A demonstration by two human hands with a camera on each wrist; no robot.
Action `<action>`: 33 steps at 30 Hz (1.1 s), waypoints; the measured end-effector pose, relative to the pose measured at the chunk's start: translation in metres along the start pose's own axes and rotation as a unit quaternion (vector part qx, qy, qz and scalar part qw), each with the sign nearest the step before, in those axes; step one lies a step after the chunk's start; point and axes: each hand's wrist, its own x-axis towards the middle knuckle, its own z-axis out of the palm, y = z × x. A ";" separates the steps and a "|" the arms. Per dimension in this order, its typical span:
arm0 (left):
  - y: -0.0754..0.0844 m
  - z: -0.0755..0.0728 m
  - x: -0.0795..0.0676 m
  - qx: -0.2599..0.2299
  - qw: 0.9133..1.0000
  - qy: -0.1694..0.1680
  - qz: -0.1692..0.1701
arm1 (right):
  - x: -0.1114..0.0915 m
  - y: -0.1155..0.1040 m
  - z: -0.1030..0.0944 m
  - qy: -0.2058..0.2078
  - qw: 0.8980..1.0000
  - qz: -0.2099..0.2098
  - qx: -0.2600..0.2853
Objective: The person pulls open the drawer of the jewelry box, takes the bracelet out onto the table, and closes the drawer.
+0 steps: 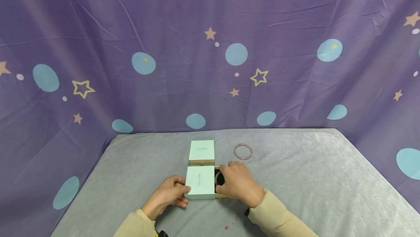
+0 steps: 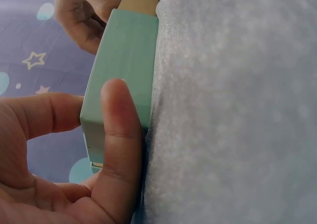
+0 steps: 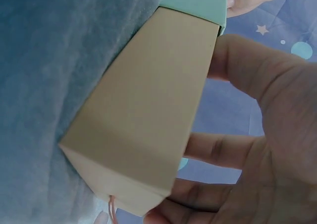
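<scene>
My left hand [image 1: 168, 195] grips the left end of a mint-green drawer box [image 1: 200, 183], thumb on the lid and fingers along its side. In the left wrist view one finger lies flat on the box's green wall [image 2: 126, 50]. A tan drawer [image 3: 143, 100] sticks out of the box's right end, black inside, with a pinkish cord loop at its front. Within it shows part of a pale bangle [image 1: 217, 178]. My right hand [image 1: 239, 182] arches over the drawer, thumb and fingers curled down at the bangle's edges; its fingertips are partly hidden inside.
Directly behind the box stands a second mint-green box [image 1: 201, 151], its tan drawer pushed in. A pale pinkish bangle [image 1: 243, 151] lies on the grey cloth [image 1: 311, 178] beyond my right hand. A purple curtain [image 1: 183, 47] hangs behind the table.
</scene>
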 end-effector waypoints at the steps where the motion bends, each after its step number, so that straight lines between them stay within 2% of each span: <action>1: 0.000 0.000 0.000 0.000 1.000 0.000 0.000 | 0.000 0.000 0.000 0.001 1.000 0.000 0.002; 25: -0.002 0.001 0.001 -0.003 1.000 0.008 0.008 | -0.002 0.006 -0.004 0.005 0.999 -0.003 0.051; 33: -0.002 0.001 0.001 -0.004 1.000 0.005 0.012 | -0.003 0.008 -0.005 0.010 0.997 0.014 0.075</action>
